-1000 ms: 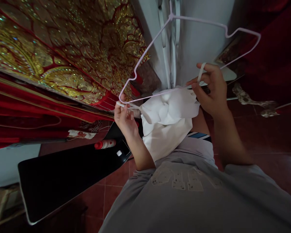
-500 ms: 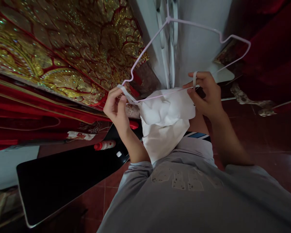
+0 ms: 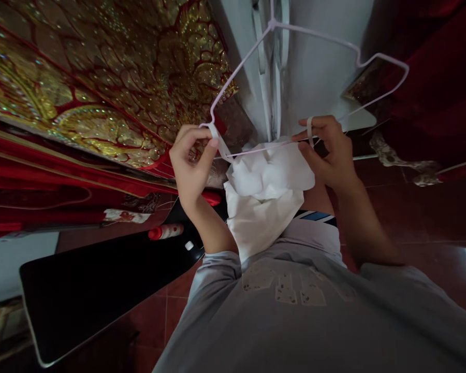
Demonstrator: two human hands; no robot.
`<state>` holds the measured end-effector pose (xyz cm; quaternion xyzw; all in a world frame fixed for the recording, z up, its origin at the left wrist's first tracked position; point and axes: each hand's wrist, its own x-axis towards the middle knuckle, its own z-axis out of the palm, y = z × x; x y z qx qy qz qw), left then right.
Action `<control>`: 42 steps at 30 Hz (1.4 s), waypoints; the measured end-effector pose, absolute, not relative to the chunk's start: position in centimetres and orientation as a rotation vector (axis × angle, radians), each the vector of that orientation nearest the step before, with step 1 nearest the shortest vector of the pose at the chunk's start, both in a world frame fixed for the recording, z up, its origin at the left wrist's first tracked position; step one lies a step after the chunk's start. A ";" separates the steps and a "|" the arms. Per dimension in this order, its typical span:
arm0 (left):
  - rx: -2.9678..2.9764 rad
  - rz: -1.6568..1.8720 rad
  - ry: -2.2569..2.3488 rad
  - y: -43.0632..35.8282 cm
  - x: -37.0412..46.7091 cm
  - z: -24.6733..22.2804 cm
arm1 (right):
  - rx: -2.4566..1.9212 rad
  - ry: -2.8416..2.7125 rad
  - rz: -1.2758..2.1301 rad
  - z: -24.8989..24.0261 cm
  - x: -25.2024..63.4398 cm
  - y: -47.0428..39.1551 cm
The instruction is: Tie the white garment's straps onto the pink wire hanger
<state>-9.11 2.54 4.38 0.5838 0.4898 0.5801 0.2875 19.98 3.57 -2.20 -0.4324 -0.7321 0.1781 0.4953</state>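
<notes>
A pale pink wire hanger (image 3: 248,51) hangs in front of me, its notched shoulders to left and right. Below it is a white garment (image 3: 266,207) with thin straps, beside the hanger's bottom bar. My left hand (image 3: 192,160) pinches the left strap (image 3: 219,142) between thumb and fingers, at the hanger's left notch. On the other side, my right hand (image 3: 328,150) has the right strap (image 3: 309,130) looped around a finger, with thumb and fingers near the bottom bar. The right strap is apart from the right notch.
Sequined gold and red cloth (image 3: 112,67) fills the upper left. A black tabletop (image 3: 101,290) at lower left bears a red-capped bottle (image 3: 166,231) and a small white object (image 3: 189,246). White doors (image 3: 318,67) stand behind the hanger, dark red cloth (image 3: 442,103) at right.
My left hand has moved right and slightly up, bringing the left strap onto the hanger's left notch. The hanger has shifted slightly up and right. My right hand has barely moved.
</notes>
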 end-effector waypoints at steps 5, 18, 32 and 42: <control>1.759 1.576 1.329 3.0 -8.9 4.0 | -1.036 -1.768 0.467 -2.5 19.6 3.5; 0.858 1.934 1.039 2.3 -3.9 -3.2 | -1.026 -1.668 0.365 -2.6 18.5 3.1; 0.900 1.953 1.088 1.3 -2.0 -1.5 | -0.838 -1.094 -0.026 -0.9 22.8 6.3; 0.877 1.877 1.095 1.9 -1.8 -2.1 | -0.818 -1.098 -0.164 -0.5 26.8 8.9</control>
